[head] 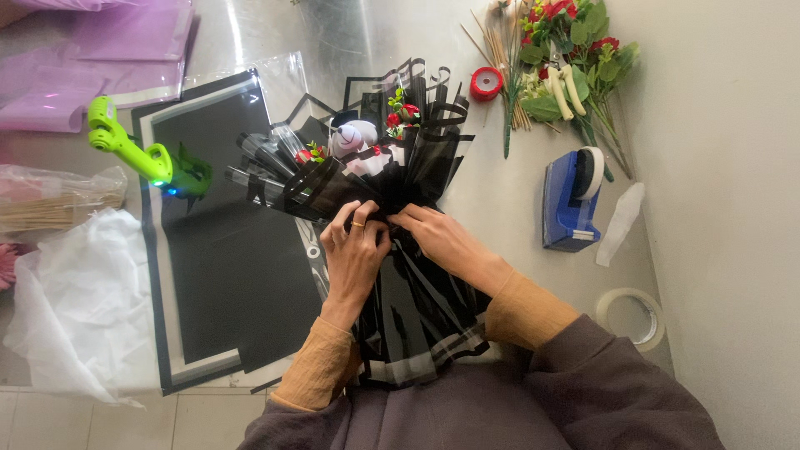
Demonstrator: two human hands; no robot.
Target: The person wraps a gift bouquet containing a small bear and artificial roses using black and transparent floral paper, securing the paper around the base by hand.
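At table [500,208] centre, both hands pinch the waist of a black-wrapped bouquet [392,192]: left hand [357,250] clenched on the gathered wrap, a ring on one finger, right hand [442,237] gripping the same gather just beside it, fingertips touching. Bouquet lies with its head pointing away, a small white bear and red flowers showing inside. Black wrapping sheets [225,267] and a green glue gun [133,150] lie left; blue tape dispenser [571,200], tape roll [632,317] and loose flowers [575,58] lie right.
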